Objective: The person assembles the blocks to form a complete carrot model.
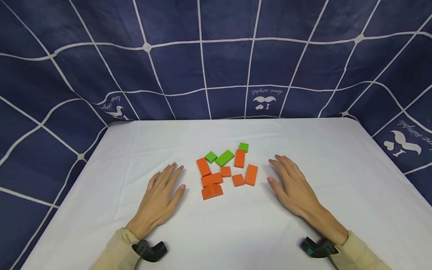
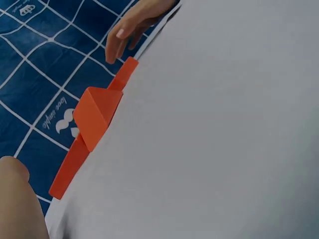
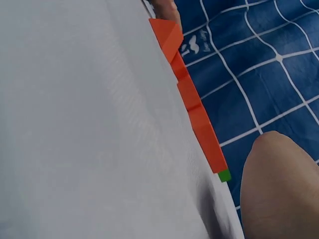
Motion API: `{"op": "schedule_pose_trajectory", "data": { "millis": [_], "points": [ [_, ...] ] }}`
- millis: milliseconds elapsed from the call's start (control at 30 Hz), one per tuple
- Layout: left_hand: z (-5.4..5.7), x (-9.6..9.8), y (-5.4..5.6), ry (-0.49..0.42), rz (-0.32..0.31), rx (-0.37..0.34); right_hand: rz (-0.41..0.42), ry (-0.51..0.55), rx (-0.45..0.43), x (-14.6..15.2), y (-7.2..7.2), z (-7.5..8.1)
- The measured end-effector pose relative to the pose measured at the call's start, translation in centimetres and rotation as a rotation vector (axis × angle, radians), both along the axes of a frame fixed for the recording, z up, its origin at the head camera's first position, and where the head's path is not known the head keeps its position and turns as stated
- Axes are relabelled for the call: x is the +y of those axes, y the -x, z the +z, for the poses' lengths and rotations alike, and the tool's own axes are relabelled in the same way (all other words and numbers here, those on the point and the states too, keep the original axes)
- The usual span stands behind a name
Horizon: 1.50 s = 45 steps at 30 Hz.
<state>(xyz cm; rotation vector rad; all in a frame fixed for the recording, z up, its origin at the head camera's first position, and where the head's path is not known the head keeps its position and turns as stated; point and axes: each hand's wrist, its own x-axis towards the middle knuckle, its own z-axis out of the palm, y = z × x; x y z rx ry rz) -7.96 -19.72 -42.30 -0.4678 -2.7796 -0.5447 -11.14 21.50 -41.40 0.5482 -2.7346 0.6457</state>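
Note:
My left hand rests on the white tabletop with fingers extended, left of a loose group of blocks and apart from them. On the group's other side my right hand lies in the same way, holding nothing. Between them are several orange blocks, among them a wedge-shaped block nearest the front, an upright-lying rectangular block at the right and a small cube. Behind these lie a green rectangular block and two small green blocks. In the left wrist view the orange wedge shows its sloped side.
The white cloth-covered table reaches back to a dark blue curtain with white grid lines, which also hangs at both sides. A black wrist device is strapped at the left sleeve, another device at the right.

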Motion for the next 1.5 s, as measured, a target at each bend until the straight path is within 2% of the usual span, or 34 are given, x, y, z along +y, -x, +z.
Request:
{"op": "schedule_pose_trajectory", "data": {
  "millis": [367, 500, 633, 900, 1333, 1500],
  "points": [
    [0.8, 2.7, 4.0, -0.183, -0.027, -0.145, 0.105, 0.092, -0.047, -1.9, 1.5, -0.4],
    [1.1, 3.7, 5.1, -0.24, -0.023, -0.176, 0.131, 0.111, -0.081, -2.1, 1.9, -0.3],
    [0.6, 3.8, 5.4, -0.221, -0.029, -0.165, 0.134, 0.098, -0.101, -2.2, 2.0, -0.5],
    [0.1, 3.2, 6.0, -0.152, -0.12, -0.042, 0.12, 0.082, -0.074, -2.6, 2.6, -0.5],
    [0.1, 3.1, 6.2, -0.111, -0.191, -0.02, 0.124, 0.079, -0.075, -2.9, 2.6, -0.6],
    [0.0, 3.2, 6.1, -0.129, -0.175, -0.006, 0.123, 0.077, -0.074, -2.8, 2.4, -0.5]
  ]
}}
